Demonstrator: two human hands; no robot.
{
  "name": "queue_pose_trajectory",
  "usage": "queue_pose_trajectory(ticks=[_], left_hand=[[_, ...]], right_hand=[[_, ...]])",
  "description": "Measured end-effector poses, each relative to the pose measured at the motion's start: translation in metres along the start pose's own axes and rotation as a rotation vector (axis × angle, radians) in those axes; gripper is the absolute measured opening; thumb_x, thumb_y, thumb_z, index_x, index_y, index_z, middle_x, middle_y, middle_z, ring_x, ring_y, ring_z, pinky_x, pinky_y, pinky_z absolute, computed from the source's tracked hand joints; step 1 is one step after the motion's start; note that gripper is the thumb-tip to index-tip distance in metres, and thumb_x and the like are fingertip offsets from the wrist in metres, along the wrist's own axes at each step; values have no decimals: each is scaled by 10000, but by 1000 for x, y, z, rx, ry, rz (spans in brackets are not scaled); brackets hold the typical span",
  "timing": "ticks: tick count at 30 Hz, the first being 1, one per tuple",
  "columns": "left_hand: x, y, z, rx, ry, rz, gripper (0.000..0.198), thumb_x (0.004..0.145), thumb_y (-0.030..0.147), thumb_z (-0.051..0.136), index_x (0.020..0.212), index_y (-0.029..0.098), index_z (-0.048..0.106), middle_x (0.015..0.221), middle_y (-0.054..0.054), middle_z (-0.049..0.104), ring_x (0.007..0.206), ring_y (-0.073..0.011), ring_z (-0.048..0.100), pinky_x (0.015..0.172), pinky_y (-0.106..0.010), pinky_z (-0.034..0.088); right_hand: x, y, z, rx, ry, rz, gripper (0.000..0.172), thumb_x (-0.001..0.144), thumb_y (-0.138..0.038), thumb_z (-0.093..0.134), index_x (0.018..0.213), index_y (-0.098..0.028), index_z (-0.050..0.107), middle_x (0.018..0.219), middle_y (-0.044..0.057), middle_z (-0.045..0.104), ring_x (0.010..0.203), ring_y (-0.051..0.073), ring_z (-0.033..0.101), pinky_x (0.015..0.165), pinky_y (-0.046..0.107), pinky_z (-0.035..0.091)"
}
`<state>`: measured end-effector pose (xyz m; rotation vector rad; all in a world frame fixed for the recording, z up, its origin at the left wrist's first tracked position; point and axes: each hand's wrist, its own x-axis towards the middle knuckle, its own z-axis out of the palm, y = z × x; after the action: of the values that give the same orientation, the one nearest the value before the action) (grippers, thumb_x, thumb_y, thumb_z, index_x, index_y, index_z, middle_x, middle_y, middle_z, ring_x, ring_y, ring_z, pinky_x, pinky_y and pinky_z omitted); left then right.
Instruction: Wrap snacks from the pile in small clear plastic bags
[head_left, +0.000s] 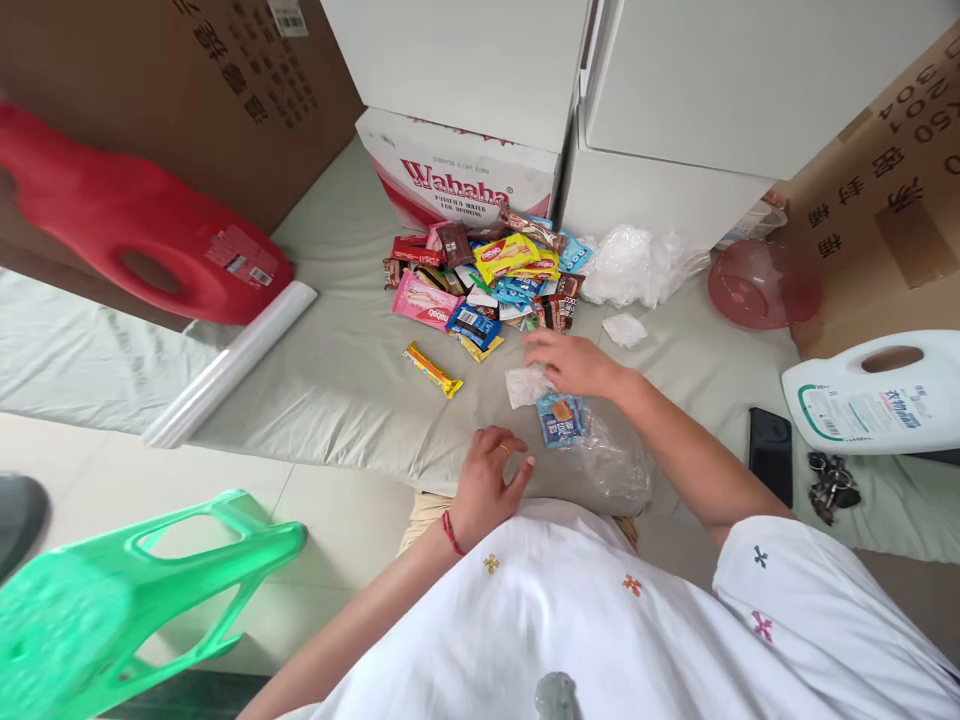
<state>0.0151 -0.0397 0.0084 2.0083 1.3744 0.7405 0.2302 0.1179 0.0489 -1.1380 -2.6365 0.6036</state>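
Observation:
My right hand [574, 366] reaches in at the front of a heap of wrapped snacks, its fingers apart. Under its near side lies a small whitish crumpled plastic piece [526, 387]; I cannot tell whether the hand touches it. Blue snack packets [561, 418] and a clear plastic bag [611, 455] lie just nearer to me. My left hand [493, 482] hovers or rests by the front edge, fingers loosely bent, thumb apart, holding nothing. The heap has a yellow Nabati packet [506, 257], a pink one [426, 302] and a dark blue one [472, 328]. A yellow bar [433, 370] lies apart.
Behind the heap stands a Wahaha carton [457, 180]. Crumpled white plastic [634, 265], a pink bowl [761, 285], a phone [770, 455], keys [832, 485] and a white jug [877, 395] are at right. At left are a red jug [150, 230], a plastic roll [232, 365] and a green stool [150, 590].

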Motion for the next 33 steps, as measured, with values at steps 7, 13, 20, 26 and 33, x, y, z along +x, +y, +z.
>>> queue_pose_trajectory(ticks=[7, 13, 20, 26, 33], left_hand=[[48, -6, 27, 69, -19, 277, 305, 983, 177, 452, 1161, 215, 697, 1230, -104, 709, 1151, -254, 608, 937, -439, 476], [75, -9, 58, 199, -340, 558, 324, 1002, 247, 503, 1253, 243, 707, 1407, -56, 670, 1405, -268, 498, 1183, -518, 310], [58, -8, 59, 202, -520, 740, 429, 895, 165, 597, 1299, 276, 690, 1472, -30, 626, 1515, -268, 380, 1288, -562, 87], [58, 1, 58, 177, -658, 802, 302, 887, 161, 611, 1147, 232, 746, 1423, -14, 667, 1496, -246, 421, 1311, -474, 128], [39, 15, 15, -119, -590, 710, 370, 829, 90, 527, 1106, 228, 730, 1221, -75, 759, 1227, -236, 657, 1110, -424, 476]], right_hand=[[-108, 45, -3, 39, 356, 845, 330, 992, -397, 463, 1084, -183, 697, 991, 99, 744, 892, 233, 677, 807, 325, 482], [-174, 17, 44, 81, 248, 1211, 472, 992, -591, 410, 1008, -200, 675, 945, 103, 731, 863, 238, 667, 746, 319, 461], [-157, 15, 52, 405, 326, 846, 216, 810, -422, 606, 788, -210, 642, 836, 31, 653, 764, 185, 582, 746, 312, 462], [-139, -9, 48, 601, 545, 707, 258, 867, -461, 626, 813, -211, 598, 1157, 70, 697, 702, 131, 574, 690, 289, 495], [-98, -60, 70, 115, 300, 496, 208, 988, -242, 480, 1055, -219, 675, 1486, 86, 579, 1059, 214, 692, 837, 340, 564]])
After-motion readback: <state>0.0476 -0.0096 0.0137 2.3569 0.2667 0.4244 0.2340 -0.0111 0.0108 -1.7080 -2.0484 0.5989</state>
